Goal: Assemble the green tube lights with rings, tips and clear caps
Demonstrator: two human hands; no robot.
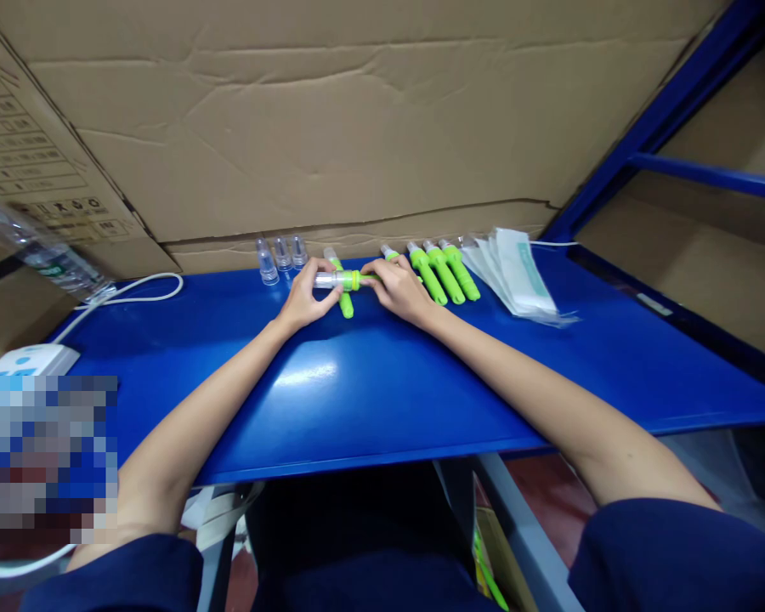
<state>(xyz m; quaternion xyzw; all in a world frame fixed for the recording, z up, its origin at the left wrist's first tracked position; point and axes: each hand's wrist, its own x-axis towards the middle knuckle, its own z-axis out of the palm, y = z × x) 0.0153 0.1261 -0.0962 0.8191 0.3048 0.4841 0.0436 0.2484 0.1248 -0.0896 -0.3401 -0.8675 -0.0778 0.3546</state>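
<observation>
My left hand (304, 299) is closed round the clear sleeve of a green-and-clear plastic tube (348, 280), held level just above the table. My right hand (400, 289) closes on the thin green end of the same tube, and its fingers hide part of it. Beneath the held tube lies another green-handled tube (347, 306) with a clear cap. Behind my right hand a further green-handled tube (390, 253) shows only its capped end. Three more green-handled tubes (444, 274) lie side by side to the right.
Three clear caps (282, 252) stand at the back left. A fanned stack of clear packets (516, 272) lies at the right. A power strip (35, 361), its white cable and a plastic bottle (44, 251) are at the left. Cardboard (357, 127) walls the blue table's (357, 399) back.
</observation>
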